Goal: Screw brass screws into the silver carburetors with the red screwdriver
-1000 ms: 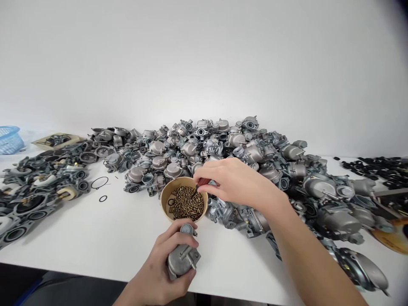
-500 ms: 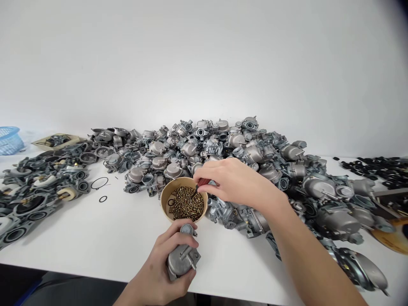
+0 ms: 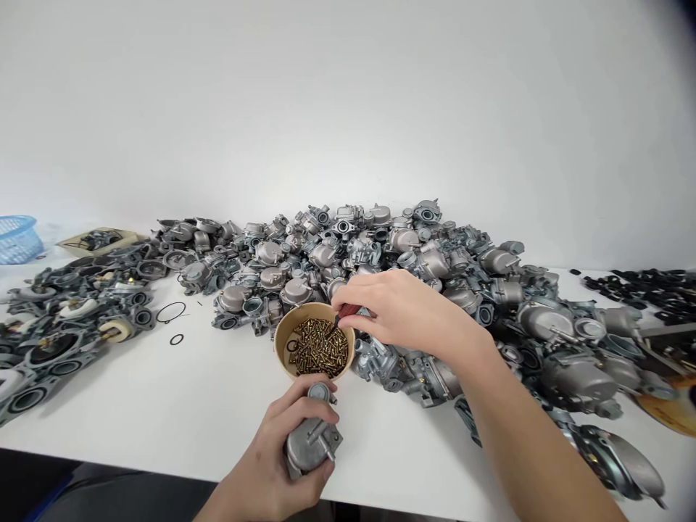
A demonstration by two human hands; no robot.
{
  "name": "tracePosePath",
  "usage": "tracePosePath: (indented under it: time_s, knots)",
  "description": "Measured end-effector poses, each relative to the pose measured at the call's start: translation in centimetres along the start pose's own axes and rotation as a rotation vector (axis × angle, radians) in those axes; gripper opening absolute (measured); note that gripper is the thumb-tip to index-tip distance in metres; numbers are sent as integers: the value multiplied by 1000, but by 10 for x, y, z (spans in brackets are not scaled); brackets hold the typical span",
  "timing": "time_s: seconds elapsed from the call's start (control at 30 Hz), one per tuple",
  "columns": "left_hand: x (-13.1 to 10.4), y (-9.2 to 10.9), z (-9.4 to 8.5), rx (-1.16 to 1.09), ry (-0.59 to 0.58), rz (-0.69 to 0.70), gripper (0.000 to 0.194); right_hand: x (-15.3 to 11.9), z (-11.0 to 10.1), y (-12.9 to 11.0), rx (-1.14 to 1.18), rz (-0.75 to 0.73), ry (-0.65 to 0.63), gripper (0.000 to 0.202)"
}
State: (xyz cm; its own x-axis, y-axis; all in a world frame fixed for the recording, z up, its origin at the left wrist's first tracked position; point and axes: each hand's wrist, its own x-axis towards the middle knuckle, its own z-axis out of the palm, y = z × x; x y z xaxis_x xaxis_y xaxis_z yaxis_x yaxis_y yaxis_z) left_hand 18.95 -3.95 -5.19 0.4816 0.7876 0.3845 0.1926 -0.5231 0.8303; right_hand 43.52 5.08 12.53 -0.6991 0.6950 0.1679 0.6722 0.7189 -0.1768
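Observation:
My left hand (image 3: 288, 457) is wrapped round a grey metal carburetor (image 3: 309, 444), held above the table's front edge with its rounded bowl facing up. Behind it stands a tan round tub (image 3: 280, 348) holding a heap of small brass-coloured screws (image 3: 315, 351) and a few dark rings. My right hand (image 3: 386, 308) reaches over the tub's right rim, fingers closed on the red handle of a screwdriver (image 3: 348, 310). The dark shaft points down into the screws; its tip is hard to make out among them.
A large pile of carburetors (image 3: 326, 254) spreads behind and right of the tub. More carburetor bodies (image 3: 59, 348) lie at left, near black rings (image 3: 177, 339). A blue basket (image 3: 19, 239) and a shallow box (image 3: 98, 241) stand at far left; black rubber parts (image 3: 641, 283) lie at right.
Both hands stay almost where they were, the screwdriver still pointing into the screws. The whole view has shifted very slightly.

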Motion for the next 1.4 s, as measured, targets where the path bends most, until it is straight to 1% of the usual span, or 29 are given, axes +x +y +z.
tracePosePath:
  time_s: [0.4,1.17,1.4]
  knots:
    - [3,5,-1,-30,-3,15,46,0,3,1,17,-27,18,4]
    - [0,1,0,-18,-4,7,49,0,3,1,6,-26,7,3]
    - [0,2,0,-31,-16,1,49,1,5,1,-32,-17,34,4]
